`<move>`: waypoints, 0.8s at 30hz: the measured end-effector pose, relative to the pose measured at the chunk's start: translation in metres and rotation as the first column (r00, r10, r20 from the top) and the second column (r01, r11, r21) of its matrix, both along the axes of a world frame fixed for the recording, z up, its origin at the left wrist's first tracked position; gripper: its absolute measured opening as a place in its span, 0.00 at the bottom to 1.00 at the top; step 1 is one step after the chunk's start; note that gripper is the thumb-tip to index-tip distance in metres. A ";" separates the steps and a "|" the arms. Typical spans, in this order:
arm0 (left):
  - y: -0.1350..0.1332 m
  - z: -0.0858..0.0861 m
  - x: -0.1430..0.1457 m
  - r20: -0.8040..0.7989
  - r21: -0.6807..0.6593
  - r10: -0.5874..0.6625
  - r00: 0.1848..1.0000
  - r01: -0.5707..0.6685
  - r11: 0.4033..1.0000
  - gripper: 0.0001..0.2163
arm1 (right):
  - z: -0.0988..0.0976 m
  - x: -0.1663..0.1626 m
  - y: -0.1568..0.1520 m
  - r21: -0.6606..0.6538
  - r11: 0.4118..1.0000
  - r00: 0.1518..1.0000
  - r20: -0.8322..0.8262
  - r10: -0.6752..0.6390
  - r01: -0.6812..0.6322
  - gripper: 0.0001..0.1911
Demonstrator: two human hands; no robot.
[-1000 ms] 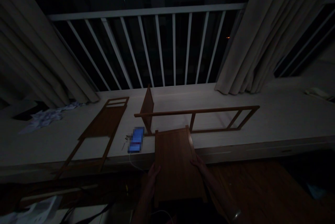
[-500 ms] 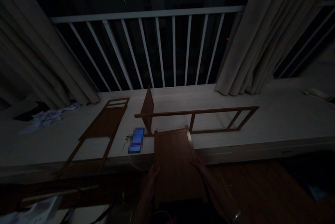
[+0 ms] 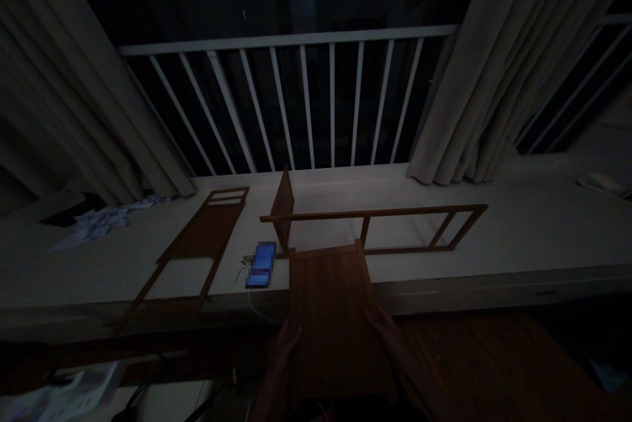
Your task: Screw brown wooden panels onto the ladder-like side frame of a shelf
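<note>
I've got left hand (image 3: 286, 346) and right hand (image 3: 385, 330) gripping the wooden panel (image 3: 330, 316) between them. Long frame (image 3: 395, 212) beyond the hands: can't tell if joined. Slatted frame (image 3: 203, 231), ahead-left, lies apart, apparently unattached.

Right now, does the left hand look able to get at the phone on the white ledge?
Probably yes, but the left hand must first release the wooden panel; the phone lies ahead and slightly left, with only a thin cable seen between.
</note>
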State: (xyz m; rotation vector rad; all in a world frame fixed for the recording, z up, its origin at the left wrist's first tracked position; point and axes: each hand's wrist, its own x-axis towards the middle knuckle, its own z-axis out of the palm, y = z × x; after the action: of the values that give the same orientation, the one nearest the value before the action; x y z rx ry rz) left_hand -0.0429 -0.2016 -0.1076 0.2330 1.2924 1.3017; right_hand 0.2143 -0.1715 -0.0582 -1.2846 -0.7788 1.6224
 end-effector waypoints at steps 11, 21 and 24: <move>0.004 0.014 -0.003 -0.105 0.102 -0.131 0.986 0.142 0.985 0.29 | 0.057 0.006 -0.012 0.140 0.988 0.994 0.077 -0.075 0.064 0.28; 0.012 0.042 -0.010 -0.100 0.274 -0.157 0.982 0.179 0.945 0.27 | 0.083 0.035 -0.030 0.558 0.825 0.834 0.410 -0.370 0.092 0.17; 0.001 0.077 -0.005 -0.106 0.337 -0.156 0.982 0.183 0.924 0.27 | 0.087 0.052 -0.035 0.724 0.673 0.682 0.571 -0.457 -0.154 0.11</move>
State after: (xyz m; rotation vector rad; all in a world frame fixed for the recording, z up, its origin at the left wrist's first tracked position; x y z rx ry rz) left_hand -0.0476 -0.2006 -0.0309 0.6354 1.0729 1.3742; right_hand 0.2665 -0.2066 0.0290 -1.2895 -1.5520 0.4244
